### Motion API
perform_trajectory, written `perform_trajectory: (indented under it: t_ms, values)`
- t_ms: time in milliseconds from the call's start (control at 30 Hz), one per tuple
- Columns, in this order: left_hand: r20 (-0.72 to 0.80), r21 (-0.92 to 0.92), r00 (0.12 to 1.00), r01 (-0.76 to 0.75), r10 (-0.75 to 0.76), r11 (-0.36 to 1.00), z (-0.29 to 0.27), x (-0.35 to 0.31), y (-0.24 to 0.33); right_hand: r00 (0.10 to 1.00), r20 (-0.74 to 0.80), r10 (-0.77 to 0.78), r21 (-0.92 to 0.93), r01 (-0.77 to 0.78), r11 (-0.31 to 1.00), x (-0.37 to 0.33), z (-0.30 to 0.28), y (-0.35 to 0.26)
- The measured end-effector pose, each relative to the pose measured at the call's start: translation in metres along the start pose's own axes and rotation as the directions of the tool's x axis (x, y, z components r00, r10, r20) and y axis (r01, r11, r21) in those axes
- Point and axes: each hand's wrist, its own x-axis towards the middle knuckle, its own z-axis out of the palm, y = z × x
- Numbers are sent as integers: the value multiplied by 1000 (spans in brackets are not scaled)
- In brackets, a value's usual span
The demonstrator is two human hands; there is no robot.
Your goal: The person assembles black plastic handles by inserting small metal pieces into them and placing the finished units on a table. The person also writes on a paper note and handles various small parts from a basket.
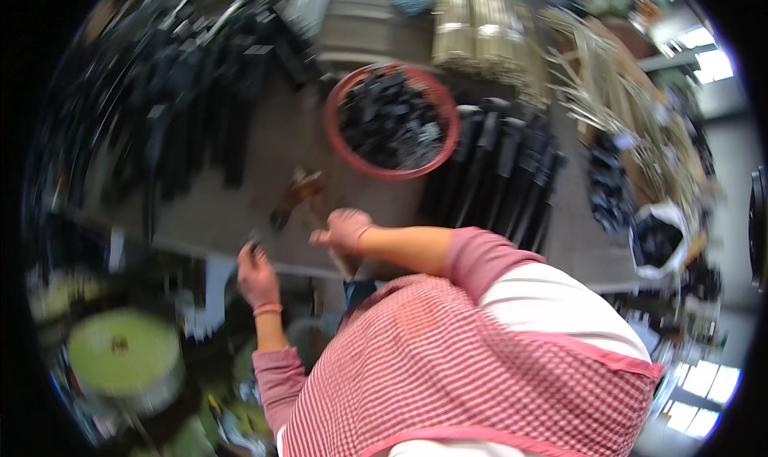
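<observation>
My right hand (350, 230) is closed around the wooden handle of a hammer (306, 188), whose brownish, motion-smeared head lies over the table just beyond the fingers. A dark lump shows beside that head; I cannot tell whether it belongs to it. At the table's front edge, to the left, my left hand (258, 279) pinches a small dark piece (253, 247) between its fingertips. Beyond my hands stands a round red basin (333, 137) heaped with small black parts (388, 121).
Long black strips (184, 97) cover the table's left side. Black bars (500, 169) lie right of the basin, bundled pale rods (472, 25) behind it. A white bag (660, 237) of black pieces sits at right. Below left is a green-topped round drum (124, 353).
</observation>
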Motion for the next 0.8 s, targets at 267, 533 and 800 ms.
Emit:
perform_trajectory:
  t_ms: [267,533,800]
  values:
    - [394,435,891,35,-226,900,33,86,-107,995,-66,70,84,-64,994,-1,-18,34]
    - [230,217,875,-472,425,855,58,96,19,724,-678,125,421,244,874,-175,-48,197]
    - [478,146,683,-682,553,717,245,107,214,-44,-359,932,886,-332,325,-309,-6,454]
